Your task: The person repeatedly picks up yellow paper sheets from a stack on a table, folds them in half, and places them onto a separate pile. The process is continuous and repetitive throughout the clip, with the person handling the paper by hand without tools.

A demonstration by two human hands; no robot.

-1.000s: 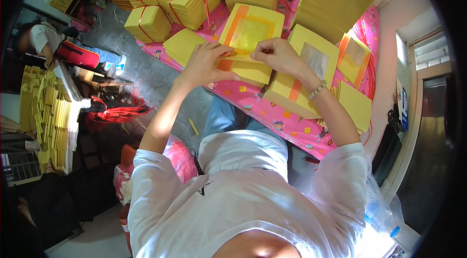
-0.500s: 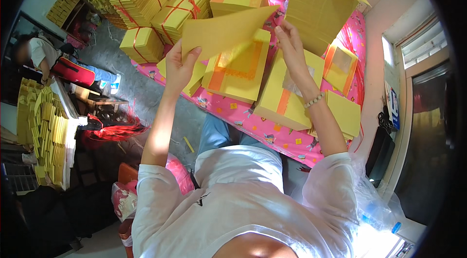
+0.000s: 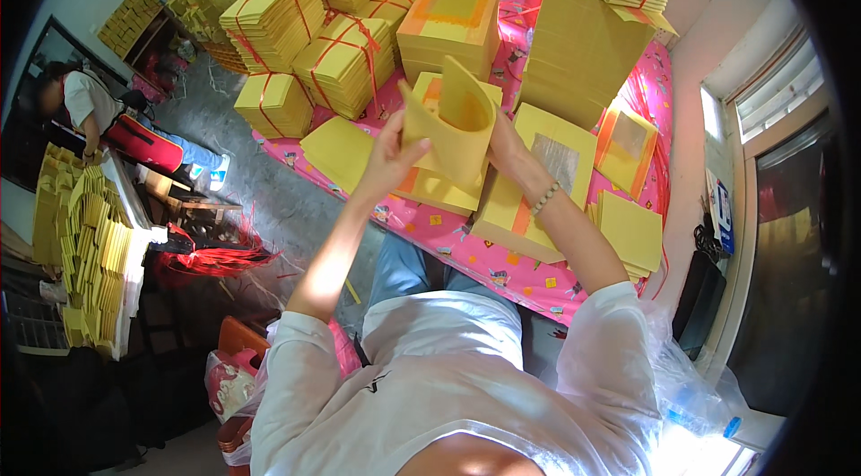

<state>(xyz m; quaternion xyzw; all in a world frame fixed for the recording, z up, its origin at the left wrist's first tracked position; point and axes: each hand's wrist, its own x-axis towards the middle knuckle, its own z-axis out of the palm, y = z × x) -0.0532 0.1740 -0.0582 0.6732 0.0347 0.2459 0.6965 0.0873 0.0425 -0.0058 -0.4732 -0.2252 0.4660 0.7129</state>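
A yellow paper sheet (image 3: 453,139) is curled into a loose roll between my hands, its far edge standing up. My left hand (image 3: 395,156) grips the sheet's left side, thumb on the near face. At the right side my right hand (image 3: 507,144) holds the sheet, its fingertips partly hidden behind the paper. Below the sheet lies a yellow paper stack with an orange border (image 3: 435,191), partly covered by it. A larger yellow stack with a grey patch (image 3: 560,148) is beside my right wrist. Flat yellow sheets (image 3: 339,153) lie left of my left hand.
A pink patterned cloth (image 3: 448,229) covers the table. Red-tied yellow bundles (image 3: 273,14) are piled at the back left; a tall yellow stack (image 3: 578,41) stands at the back right. Another person (image 3: 99,113) works at a side table with yellow paper (image 3: 94,243).
The sheet, stretched out flat before, is now curled into a roll. My left hand has moved right and nearer; my right hand has come in toward it, lower.
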